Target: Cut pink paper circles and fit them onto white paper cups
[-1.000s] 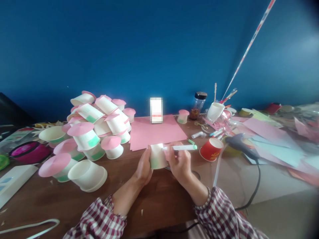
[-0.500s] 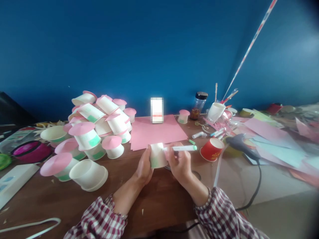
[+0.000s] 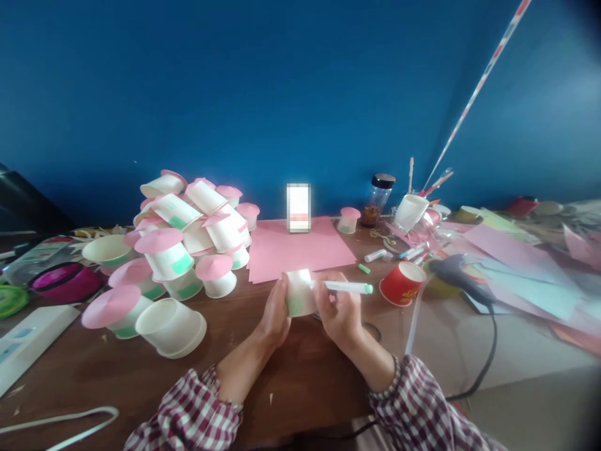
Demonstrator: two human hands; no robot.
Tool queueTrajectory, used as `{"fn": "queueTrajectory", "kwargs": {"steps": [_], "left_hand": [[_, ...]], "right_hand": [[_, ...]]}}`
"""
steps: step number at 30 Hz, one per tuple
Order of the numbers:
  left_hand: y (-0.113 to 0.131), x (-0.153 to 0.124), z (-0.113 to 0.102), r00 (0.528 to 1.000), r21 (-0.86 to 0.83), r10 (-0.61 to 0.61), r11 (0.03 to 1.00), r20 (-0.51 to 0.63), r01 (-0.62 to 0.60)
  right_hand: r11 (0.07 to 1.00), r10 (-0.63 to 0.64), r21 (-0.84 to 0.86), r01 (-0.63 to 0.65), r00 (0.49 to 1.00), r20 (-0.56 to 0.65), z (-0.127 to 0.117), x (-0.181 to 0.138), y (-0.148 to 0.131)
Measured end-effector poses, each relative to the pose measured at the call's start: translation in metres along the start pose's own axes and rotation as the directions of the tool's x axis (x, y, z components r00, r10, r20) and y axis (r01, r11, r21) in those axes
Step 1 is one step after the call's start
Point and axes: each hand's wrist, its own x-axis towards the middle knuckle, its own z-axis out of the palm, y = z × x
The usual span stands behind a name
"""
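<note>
A white paper cup (image 3: 299, 297) with a green patch low on its side is gripped by my left hand (image 3: 275, 313) from the left. My right hand (image 3: 340, 313) pinches a white marker with a green end (image 3: 347, 287), its tip at the cup's right side. The marker's cap, a small green piece (image 3: 364, 268), lies on the table to the right. Behind my hands are pink paper sheets (image 3: 300, 250). Further left stands a heap of white cups with pink round tops (image 3: 164, 254), several bearing green patches.
Two nested white cups (image 3: 171, 329) lie left of my hands. To the right are a red paper cup (image 3: 402, 285), a glue gun (image 3: 462, 275) with its cord, a lidded jar (image 3: 378, 200) and loose coloured paper (image 3: 530, 275). A power strip (image 3: 30, 344) lies far left.
The whole view has shifted slightly, so things sit a little further right. Both hands keep their hold on the cup and marker, with little visible movement between them.
</note>
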Motion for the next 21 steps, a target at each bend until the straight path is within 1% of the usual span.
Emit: {"fn": "queueTrajectory", "kwargs": {"steps": [6,11,17,21], "left_hand": [[-0.0004,-0.0003,-0.0003,0.999,0.017,0.025,1.000,0.030,-0.026],[-0.0011,0.0003,-0.0006,1.000,0.034,0.013,0.999,0.026,-0.014],[-0.0041,0.0027,-0.0042,0.997,0.064,0.064,0.996,0.038,-0.066],[-0.0044,0.0029,-0.0043,0.997,0.070,0.068,0.995,0.043,-0.071]], "right_hand": [[1.000,-0.023,-0.003,0.023,1.000,0.009,0.0010,-0.0006,0.0015],[1.000,-0.003,0.024,0.003,1.000,-0.002,0.0009,-0.0003,-0.0003],[1.000,-0.010,0.002,0.010,0.999,0.036,0.0007,0.0004,0.0000],[1.000,-0.008,-0.002,0.008,0.999,0.032,0.0014,0.0002,0.0003]]}}
